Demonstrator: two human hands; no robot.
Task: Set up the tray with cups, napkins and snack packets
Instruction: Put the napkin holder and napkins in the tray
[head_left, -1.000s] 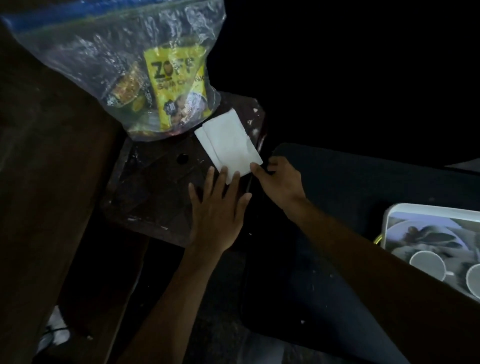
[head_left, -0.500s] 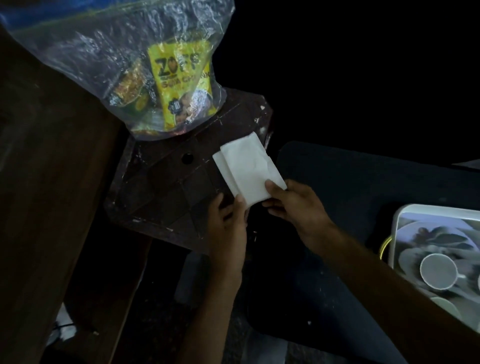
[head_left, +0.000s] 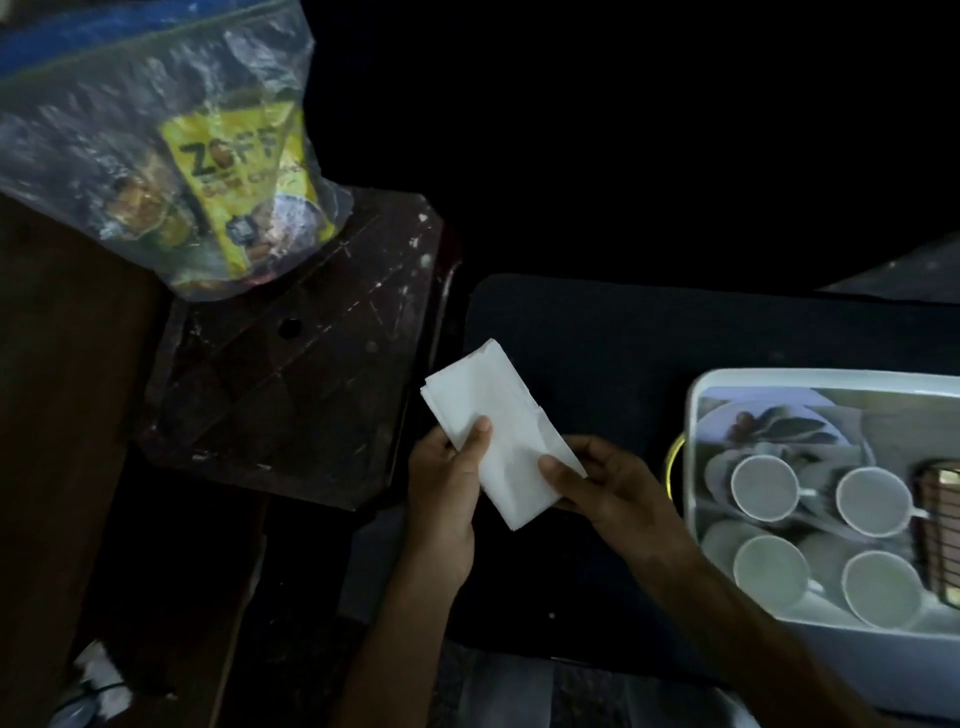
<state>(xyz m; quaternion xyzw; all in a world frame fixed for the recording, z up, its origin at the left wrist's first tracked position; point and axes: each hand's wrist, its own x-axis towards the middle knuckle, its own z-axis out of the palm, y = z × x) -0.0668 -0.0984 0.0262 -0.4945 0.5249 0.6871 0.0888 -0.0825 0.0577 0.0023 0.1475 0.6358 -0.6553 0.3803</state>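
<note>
A small stack of folded white napkins (head_left: 498, 421) is held in the air between both hands. My left hand (head_left: 447, 483) pinches its left edge with the thumb on top. My right hand (head_left: 602, 483) grips its lower right corner. To the right lies a pale tray (head_left: 691, 415) with several white cups (head_left: 763, 486) in it and a brown object (head_left: 940, 535) at its right edge. A clear plastic bag (head_left: 104, 156) holding yellow snack packets (head_left: 244, 187) sits at the upper left on a dark stool (head_left: 291, 384).
A dark wooden surface (head_left: 62, 415) fills the left side. The tray rests on a dark blue cushion (head_left: 597, 353). Beyond it the background is black. Something white (head_left: 98, 680) lies on the floor at the lower left.
Both hands lifted the napkins off the stool and carried them right and toward me. The left hand went from flat on the stool to gripping the napkins. More of the tray has come into view.
</note>
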